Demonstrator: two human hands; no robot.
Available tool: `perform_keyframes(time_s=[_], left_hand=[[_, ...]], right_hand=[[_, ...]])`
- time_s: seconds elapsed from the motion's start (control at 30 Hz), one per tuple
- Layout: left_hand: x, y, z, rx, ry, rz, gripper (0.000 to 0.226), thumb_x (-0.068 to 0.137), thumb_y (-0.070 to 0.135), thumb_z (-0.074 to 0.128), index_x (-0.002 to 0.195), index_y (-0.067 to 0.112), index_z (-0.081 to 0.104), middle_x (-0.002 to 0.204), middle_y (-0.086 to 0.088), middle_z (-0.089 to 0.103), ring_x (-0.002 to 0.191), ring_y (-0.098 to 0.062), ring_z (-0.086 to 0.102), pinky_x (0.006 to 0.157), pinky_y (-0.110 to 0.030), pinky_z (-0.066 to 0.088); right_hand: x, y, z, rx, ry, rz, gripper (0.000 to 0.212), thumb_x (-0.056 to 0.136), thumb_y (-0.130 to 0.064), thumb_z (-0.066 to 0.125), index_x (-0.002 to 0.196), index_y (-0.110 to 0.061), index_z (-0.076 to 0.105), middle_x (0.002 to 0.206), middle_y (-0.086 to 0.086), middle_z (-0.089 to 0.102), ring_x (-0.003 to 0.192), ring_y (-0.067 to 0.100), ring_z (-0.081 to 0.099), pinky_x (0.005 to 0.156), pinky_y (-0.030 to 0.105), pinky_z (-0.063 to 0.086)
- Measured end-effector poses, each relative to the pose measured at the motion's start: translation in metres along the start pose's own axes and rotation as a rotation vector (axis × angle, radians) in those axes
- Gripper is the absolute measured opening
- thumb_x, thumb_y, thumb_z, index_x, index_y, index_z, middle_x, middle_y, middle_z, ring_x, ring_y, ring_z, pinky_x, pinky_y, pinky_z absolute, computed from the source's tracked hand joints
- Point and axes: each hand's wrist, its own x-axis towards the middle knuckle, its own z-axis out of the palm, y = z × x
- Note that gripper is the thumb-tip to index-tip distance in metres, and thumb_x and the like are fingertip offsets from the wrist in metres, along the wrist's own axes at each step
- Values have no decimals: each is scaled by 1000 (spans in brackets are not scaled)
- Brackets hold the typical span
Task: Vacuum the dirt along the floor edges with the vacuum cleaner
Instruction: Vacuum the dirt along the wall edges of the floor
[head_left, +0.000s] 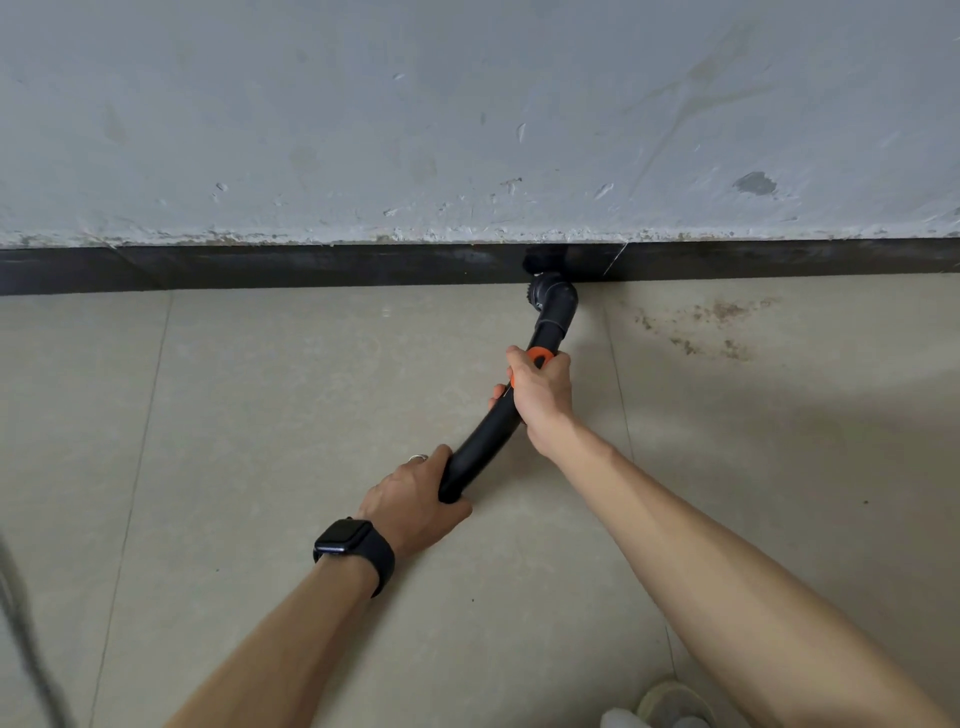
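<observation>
Left hand (415, 499) grips the low end of the black vacuum tube (483, 441), fingers (418, 458) curled round it. Right hand (540, 395) wraps it at the orange collar (540, 357). Brush head (537, 262) sits against the dark skirting (311, 267). Dirt patch (711, 327) on the floor (311, 389), to its right.

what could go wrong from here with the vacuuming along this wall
1. The brush nozzle seems to sit up on the dark baseboard rather than at the seam with the floor, so grit along the edge may be missed.
2. The dirt patch lies to the nozzle's right and out from the wall, so an edge-only pass could skip it.
3. The chipped paint just above the baseboard might flake if the brush rides higher.
</observation>
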Motion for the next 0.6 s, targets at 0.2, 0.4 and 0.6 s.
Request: perform_keyframes(time_s=[0.2, 0.4, 0.6], left_hand=[[-21, -19, -1, -14, 56, -61, 24, 87, 38, 60, 97, 24, 43, 89, 3, 57, 76, -21, 56, 61, -31, 38], [-46, -22, -3, 32, 39, -84, 21, 88, 37, 57, 97, 24, 43, 90, 3, 57, 81, -25, 59, 65, -33, 43], [-46, 11, -1, 167, -32, 56, 21, 89, 42, 54, 99, 28, 43, 89, 7, 55, 81, -21, 58, 69, -34, 46]], right_hand=[[-18, 5, 23, -52, -102, 30, 24, 102, -26, 58, 101, -18, 35, 93, 6, 52, 41, 15, 58, 52, 30, 57], [-32, 15, 22, -18, -198, 93, 29, 98, -30, 63, 100, -21, 34, 92, 5, 52, 54, 23, 63, 63, 33, 57], [-46, 24, -43, 359, -46, 128, 37, 96, -17, 71, 116, -12, 41, 95, 9, 54, 50, 19, 64, 59, 36, 58]])
